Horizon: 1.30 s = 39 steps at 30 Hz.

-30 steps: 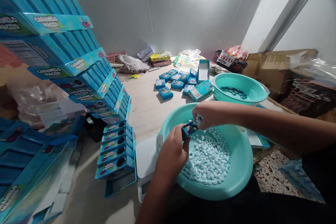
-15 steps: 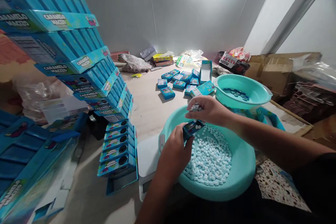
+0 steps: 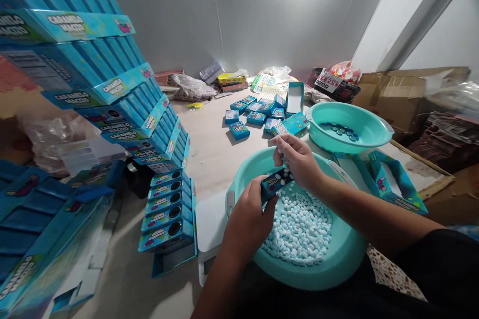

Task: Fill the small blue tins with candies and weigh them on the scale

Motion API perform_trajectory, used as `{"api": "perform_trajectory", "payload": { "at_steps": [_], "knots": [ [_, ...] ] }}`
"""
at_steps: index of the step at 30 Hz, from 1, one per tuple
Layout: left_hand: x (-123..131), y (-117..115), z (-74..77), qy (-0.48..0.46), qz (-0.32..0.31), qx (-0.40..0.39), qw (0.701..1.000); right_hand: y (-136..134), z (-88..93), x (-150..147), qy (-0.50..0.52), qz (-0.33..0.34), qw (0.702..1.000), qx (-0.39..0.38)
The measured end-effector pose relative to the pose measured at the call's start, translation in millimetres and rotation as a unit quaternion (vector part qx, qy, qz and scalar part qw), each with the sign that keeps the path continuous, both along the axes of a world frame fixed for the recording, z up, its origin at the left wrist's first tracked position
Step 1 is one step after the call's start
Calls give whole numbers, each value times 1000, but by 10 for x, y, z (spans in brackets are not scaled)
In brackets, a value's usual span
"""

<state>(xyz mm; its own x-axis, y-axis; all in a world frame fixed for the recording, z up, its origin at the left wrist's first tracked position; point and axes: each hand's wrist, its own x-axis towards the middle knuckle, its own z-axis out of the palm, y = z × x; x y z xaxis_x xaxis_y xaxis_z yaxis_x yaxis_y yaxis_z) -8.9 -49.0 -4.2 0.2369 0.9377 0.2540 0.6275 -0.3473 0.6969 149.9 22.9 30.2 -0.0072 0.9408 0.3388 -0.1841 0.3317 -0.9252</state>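
Above the teal plastic basin (image 3: 350, 254) of pale blue candies (image 3: 299, 227): small blue candy box (image 3: 276, 184) clamped in left hand (image 3: 249, 222), long axis slanting up to the right; right hand (image 3: 299, 162) nearer its upper end, fingertips (image 3: 281, 145) closed, pinching a few candies just over it.

Candies (image 3: 299, 229) in basin (image 3: 243, 164), small boxes (image 3: 247, 109) behind

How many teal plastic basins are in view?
2: the near basin beneath the left hand and right hand, full of pale blue candies; the far basin farther back on the right, holding dark round pieces. Another could be hidden behind the stacked boxes.
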Motion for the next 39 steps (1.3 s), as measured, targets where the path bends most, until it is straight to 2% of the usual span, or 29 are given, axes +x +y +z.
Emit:
{"api": "perform_trajectory", "payload": {
  "at_steps": [7, 13, 18, 21, 25, 30, 33, 35, 39],
  "knots": [
    [18, -10, 20, 4, 5, 4, 1000, 49, -65, 56, 89, 102, 990, -43],
    [-8, -14, 17, -4, -19, 28, 999, 9, -57, 91, 102, 121, 985, -69],
    [-1, -10, 22, -8, -9, 13, 1000, -39, -79, 94, 81, 138, 986, -44],
    [10, -5, 15, -1, 18, -3, 1000, -80, -78, 94, 16, 132, 991, 7],
    [-6, -11, -1, -5, 15, 17, 1000, -89, -71, 115, -100, 93, 984, 116],
    [-7, -9, -3, -39, 77, -2, 996, 36, -69, 266, -276, 20, 938, 210],
    [14, 8, 0, -28, 110, -14, 993, 95, -57, 373, -359, 26, 912, 199],
    [24, 19, -1, -15, 110, -8, 994, 95, -49, 398, -394, 31, 901, 178],
    [27, 26, -8, -9, 88, 14, 996, 31, -41, 331, -398, 27, 901, 169]
  ]
}}
